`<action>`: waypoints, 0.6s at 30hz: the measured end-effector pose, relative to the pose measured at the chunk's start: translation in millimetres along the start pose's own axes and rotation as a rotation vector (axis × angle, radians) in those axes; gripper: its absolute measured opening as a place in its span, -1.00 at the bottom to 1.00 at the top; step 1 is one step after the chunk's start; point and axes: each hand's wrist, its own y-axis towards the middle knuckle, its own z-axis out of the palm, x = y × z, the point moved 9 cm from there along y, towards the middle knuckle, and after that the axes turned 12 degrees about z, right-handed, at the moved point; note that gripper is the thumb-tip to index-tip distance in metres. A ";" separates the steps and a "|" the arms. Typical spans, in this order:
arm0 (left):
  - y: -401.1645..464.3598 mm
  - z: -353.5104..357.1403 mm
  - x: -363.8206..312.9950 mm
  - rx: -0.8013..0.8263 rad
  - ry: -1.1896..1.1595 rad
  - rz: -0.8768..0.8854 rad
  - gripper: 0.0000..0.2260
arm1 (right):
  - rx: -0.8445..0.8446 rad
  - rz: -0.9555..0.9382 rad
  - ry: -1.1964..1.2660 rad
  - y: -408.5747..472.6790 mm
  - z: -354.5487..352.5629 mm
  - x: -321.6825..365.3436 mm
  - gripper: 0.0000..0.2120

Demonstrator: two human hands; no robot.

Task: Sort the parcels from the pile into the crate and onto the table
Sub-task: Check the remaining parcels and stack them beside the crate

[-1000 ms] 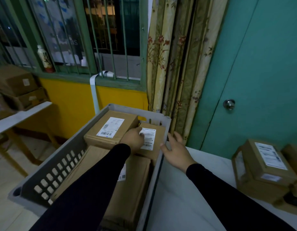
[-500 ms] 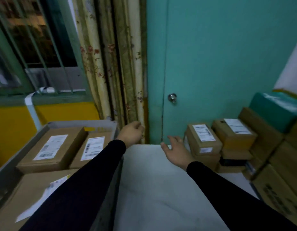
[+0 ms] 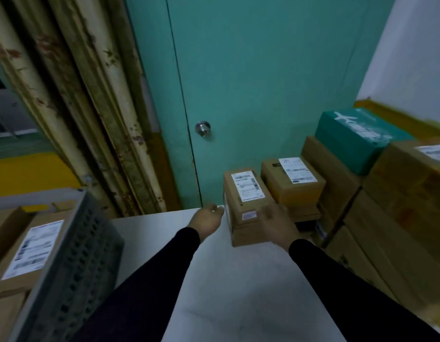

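The right hand (image 3: 278, 224) is blurred, its fingers (image 3: 269, 213) spread loosely and holding nothing, hovering against the near right face of a small labelled parcel (image 3: 247, 206) at the centre right of the frame; whether they touch the cardboard I cannot tell. The left hand (image 3: 205, 222) hangs just left of that same parcel, its fingers loosely curled and empty.

So the parcel lies between the two hands, slightly ahead of them, its long axis running away from the camera toward the teal door (image 3: 251, 82). The right hand looks nearer, already at its side; the left has only a short reach to the opposite side. A two-handed lift seems the likely next move.

The parcel sits at the far edge of the white desk (image 3: 226, 280), the front one of the pile (image 3: 362, 193) stacked along the right of the frame. The grey crate (image 3: 78, 255), already holding labelled boxes, stands at the lower left, beside the desk.
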 end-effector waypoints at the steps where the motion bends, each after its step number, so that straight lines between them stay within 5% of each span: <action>1: 6.4 7.9 0.6 -0.010 -0.020 -0.021 -0.56 | 0.010 0.030 0.046 7.0 -1.5 -6.9 -0.61; 8: 39.1 52.9 -9.0 -0.042 -0.247 -0.146 -0.52 | 0.070 0.154 0.364 47.0 1.9 -37.7 -0.60; 18: 49.1 73.5 -2.0 -0.051 -0.514 -0.213 -0.83 | 0.125 0.171 0.524 55.8 11.5 -45.9 -0.66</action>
